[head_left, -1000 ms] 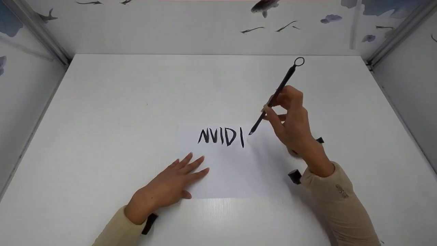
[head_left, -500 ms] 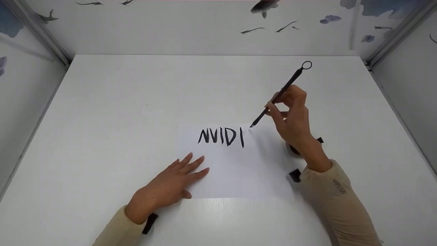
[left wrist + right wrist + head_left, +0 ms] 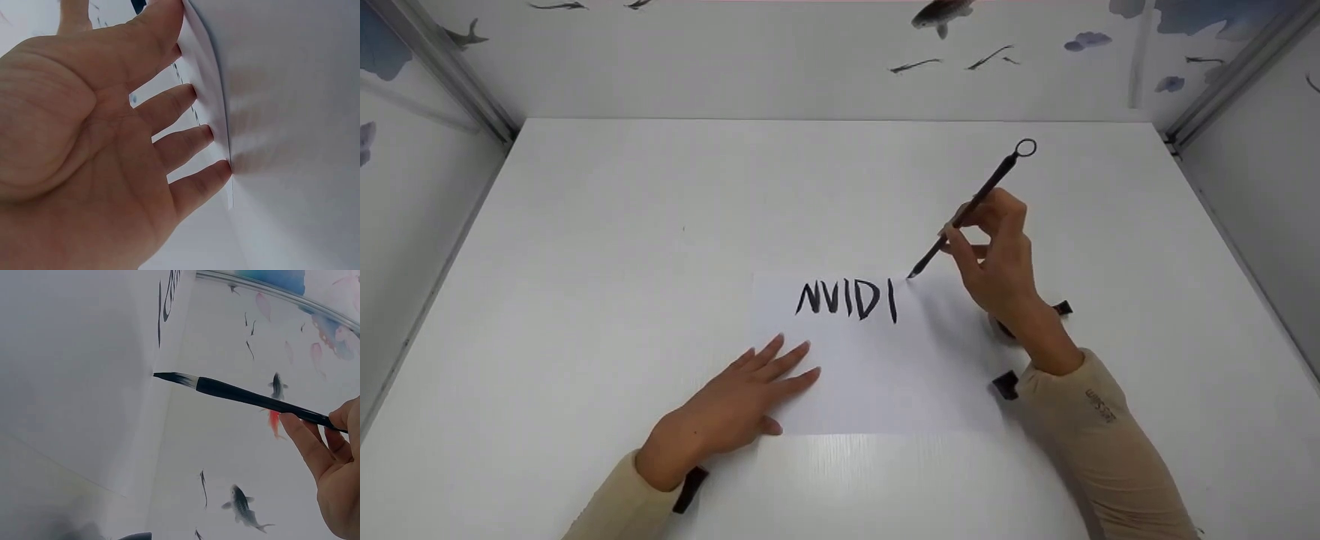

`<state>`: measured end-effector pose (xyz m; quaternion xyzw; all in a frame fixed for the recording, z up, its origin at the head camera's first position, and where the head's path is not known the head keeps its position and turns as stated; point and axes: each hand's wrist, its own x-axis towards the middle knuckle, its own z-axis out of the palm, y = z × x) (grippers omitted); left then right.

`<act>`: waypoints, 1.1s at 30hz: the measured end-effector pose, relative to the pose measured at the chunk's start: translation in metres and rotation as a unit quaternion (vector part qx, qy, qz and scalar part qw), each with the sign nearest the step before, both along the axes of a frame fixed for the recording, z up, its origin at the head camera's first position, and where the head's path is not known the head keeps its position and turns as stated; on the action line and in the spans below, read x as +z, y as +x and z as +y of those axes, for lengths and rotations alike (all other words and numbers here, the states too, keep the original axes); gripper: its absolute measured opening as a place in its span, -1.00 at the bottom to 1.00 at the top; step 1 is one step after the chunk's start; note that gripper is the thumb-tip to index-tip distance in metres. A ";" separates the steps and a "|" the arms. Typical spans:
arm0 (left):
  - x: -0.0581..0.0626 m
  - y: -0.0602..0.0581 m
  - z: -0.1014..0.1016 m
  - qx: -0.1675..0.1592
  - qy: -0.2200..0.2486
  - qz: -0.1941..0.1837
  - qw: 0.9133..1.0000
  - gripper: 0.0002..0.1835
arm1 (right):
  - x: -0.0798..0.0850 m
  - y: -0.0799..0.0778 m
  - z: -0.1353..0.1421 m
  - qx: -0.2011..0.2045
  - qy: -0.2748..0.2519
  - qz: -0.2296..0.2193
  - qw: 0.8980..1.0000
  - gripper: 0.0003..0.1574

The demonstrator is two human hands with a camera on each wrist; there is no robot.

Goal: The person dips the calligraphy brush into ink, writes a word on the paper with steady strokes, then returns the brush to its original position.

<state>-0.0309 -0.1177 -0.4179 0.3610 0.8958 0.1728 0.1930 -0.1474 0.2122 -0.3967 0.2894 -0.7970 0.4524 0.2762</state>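
Observation:
My right hand (image 3: 997, 259) pinches a black calligraphy brush (image 3: 986, 187) partway along its handle, the hanging loop at its upper end. In the right wrist view the brush's inked bristles (image 3: 174, 378) come to a point right at the paper surface. A white sheet of paper (image 3: 877, 382) lies on the table with black brushed letters (image 3: 847, 300) reading "NVIDI" near its top edge. The brush tip stands just right of the last stroke. My left hand (image 3: 727, 401) rests with spread fingers on the sheet's lower left; its fingertips (image 3: 205, 133) touch the paper in the left wrist view.
Behind my right wrist sits a dark round object (image 3: 1005, 328), mostly hidden. Black pieces show beside the right sleeve (image 3: 1006, 385) and under the left wrist (image 3: 690, 490). White panels printed with fish (image 3: 941, 15) enclose the white table (image 3: 660, 187) at the back and sides.
The brush tip has moved up from beside the last stroke's middle to near the paper's top edge, and the right hand has shifted slightly. The left hand has stayed put.

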 end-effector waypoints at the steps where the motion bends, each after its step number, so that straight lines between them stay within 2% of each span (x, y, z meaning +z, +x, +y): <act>1: 0.000 0.000 0.000 0.001 0.000 -0.001 1.000 -0.18 | 0.000 0.000 0.000 0.000 0.001 0.000 1.000 -0.36; 11: 0.001 0.001 0.000 0.001 0.000 0.001 1.000 -0.19 | -0.001 0.000 -0.001 0.006 0.009 0.006 1.000 -0.35; 33: 0.002 0.000 0.000 0.001 -0.001 -0.008 1.000 -0.19 | 0.001 0.005 -0.006 0.040 0.039 -0.011 0.998 -0.36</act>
